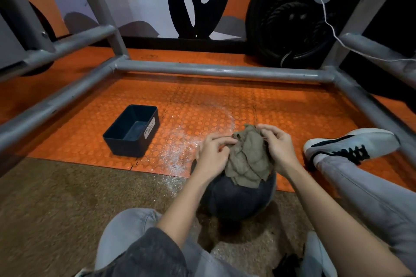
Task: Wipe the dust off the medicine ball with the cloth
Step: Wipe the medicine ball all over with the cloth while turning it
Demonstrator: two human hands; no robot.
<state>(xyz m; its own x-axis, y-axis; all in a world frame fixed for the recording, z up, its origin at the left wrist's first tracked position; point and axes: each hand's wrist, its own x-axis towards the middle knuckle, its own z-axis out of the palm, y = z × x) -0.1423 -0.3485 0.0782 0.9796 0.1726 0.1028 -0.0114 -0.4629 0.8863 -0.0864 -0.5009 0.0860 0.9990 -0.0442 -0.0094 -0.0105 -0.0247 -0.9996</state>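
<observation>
left hand (211, 153) and right hand (279, 146) pinching cloth (247, 159) on medicine ball (236, 198), dusty orange studded mat (202, 101), tube frame (213, 68), mural wall (157, 7)

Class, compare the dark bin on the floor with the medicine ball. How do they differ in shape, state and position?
The bin is rectangular and open-topped; the medicine ball is round. The bin stands untouched on the orange mat; the medicine ball has the cloth draped over its top, pinched by the left hand and right hand. The bin carries a white label; the medicine ball shows none. Both are dark.
</observation>
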